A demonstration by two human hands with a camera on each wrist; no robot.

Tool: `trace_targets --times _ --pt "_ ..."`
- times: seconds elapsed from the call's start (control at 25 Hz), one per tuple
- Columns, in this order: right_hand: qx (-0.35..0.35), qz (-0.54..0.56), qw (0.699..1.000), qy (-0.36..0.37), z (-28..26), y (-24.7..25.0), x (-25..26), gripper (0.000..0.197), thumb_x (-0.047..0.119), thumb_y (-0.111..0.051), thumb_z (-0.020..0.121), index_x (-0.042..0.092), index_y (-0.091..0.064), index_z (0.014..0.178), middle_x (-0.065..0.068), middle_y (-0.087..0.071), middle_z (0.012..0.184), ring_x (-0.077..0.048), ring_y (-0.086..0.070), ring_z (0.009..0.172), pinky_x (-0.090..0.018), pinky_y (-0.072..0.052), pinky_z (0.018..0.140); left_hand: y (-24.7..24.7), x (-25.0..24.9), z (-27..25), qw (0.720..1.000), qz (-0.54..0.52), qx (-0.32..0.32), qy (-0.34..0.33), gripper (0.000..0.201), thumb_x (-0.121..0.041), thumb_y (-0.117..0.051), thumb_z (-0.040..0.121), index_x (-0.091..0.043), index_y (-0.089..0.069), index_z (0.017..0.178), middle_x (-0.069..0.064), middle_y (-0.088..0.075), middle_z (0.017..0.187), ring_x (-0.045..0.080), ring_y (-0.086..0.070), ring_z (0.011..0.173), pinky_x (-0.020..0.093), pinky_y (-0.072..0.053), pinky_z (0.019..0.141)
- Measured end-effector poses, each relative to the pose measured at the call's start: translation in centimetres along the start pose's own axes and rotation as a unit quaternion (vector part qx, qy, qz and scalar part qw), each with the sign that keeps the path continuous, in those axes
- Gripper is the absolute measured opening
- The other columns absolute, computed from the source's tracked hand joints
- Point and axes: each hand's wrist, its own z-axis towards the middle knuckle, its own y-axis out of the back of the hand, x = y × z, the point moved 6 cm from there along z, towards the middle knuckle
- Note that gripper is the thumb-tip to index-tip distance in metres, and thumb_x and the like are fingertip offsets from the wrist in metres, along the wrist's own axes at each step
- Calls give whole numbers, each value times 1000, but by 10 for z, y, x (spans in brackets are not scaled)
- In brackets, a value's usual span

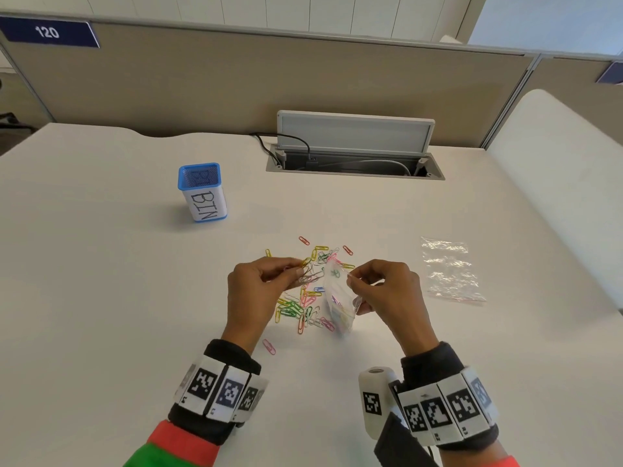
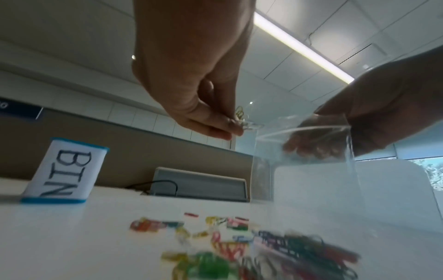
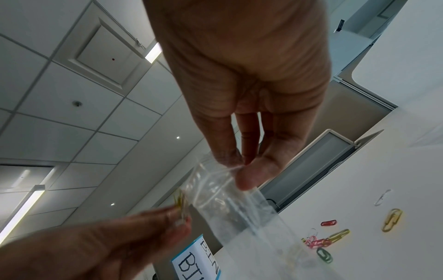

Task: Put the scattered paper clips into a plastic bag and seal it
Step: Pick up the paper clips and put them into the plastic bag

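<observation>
Colourful paper clips [image 1: 303, 306] lie scattered on the white table [image 1: 118, 298] between my hands. My left hand [image 1: 259, 284] pinches a small bunch of clips [image 1: 308, 269] at its fingertips, raised above the pile and close to the bag's mouth. My right hand [image 1: 381, 288] pinches the top edge of a small clear plastic bag [image 1: 338, 305], which hangs open with several clips in its bottom. The left wrist view shows the pinched clips [image 2: 242, 117] just left of the bag's open rim [image 2: 304, 130]. In the right wrist view thumb and fingers [image 3: 249, 176] grip the bag [image 3: 230, 204].
A second clear bag [image 1: 450, 269] lies flat on the table to the right. A blue pot labelled BIN [image 1: 202, 192] stands at the back left. An open cable hatch [image 1: 354, 153] sits at the table's far edge. One pink clip [image 1: 268, 346] lies near my left wrist.
</observation>
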Motion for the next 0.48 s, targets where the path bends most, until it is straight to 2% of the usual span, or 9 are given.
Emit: trace_targets --times 0.12,0.2,0.28,0.36,0.48 --pt "6 -11 1000 12 -2 -3 5 4 12 -66 81 10 -70 82 -5 -67 72 -11 -61 41 -21 -57 51 -10 -21 -3 998 -22 19 -49 15 -11 -73 74 -14 -75 89 5 -75 91 19 -72 86 35 -57 81" --pt "10 -17 1000 17 -2 -4 7 6 13 -67 82 9 -71 83 -4 -66 71 -8 -61 39 -21 -56 51 -21 -33 -9 992 46 52 -104 14 -14 -73 75 -17 -76 88 -3 -74 90 10 -69 86 24 -56 80" --pt "15 -18 1000 17 -1 -4 8 7 12 -66 83 8 -71 85 -2 -66 71 -3 -59 36 -16 -54 47 -31 -38 -15 975 134 81 -158 15 -14 -71 77 -16 -75 91 -2 -74 90 8 -67 84 18 -55 79" --pt "17 -18 1000 15 0 -3 7 9 11 -65 83 5 -72 86 -4 -67 71 -2 -58 35 -11 -52 45 -39 -37 -18 958 196 101 -185 15 -14 -69 79 -13 -75 93 2 -73 93 12 -67 84 23 -57 79" --pt "12 -18 1000 15 1 -2 6 10 12 -65 83 4 -72 84 -10 -71 72 -5 -60 37 -11 -52 46 -42 -34 -17 945 250 113 -181 19 -15 -66 82 -14 -73 100 4 -73 102 16 -67 90 28 -57 83"
